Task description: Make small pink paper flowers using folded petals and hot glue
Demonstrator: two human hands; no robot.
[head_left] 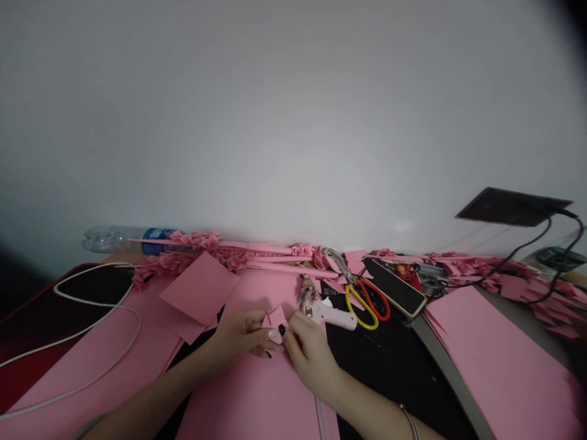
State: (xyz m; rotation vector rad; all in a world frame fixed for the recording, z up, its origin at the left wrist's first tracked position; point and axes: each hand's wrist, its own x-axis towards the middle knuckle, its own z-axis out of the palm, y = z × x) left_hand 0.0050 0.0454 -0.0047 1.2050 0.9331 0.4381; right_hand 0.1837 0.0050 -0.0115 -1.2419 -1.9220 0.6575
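Pinching with the fingers of both hands, in the head view: closed on one side of a small folded pink paper (276,316) with the left hand (232,335), thumb on top and fingers bent beneath; gripping the opposite edge with thumb and curled fingers of the right hand (314,357). Held just left of the pale pink glue gun (337,317), above a large pink sheet (257,397).

Likely almost weightless, crisp along the creases and softer across single layers. Probably dry rather than slippery, but easy to dent or tear at the corners. Best taken by the folded edges, with light pressure from the thumb pads; too hard a squeeze could flatten the shape.

Right of the glue gun, just beside it: scissors (351,279) with yellow and red handles, then a phone (397,287). Farther right, stacked pink sheets (499,360). Left of it, beyond the hands, a loose pink square (200,288). Behind it and to the left, crumpled pink paper flowers (202,239) and a clear bottle (112,238) near the wall (293,122).
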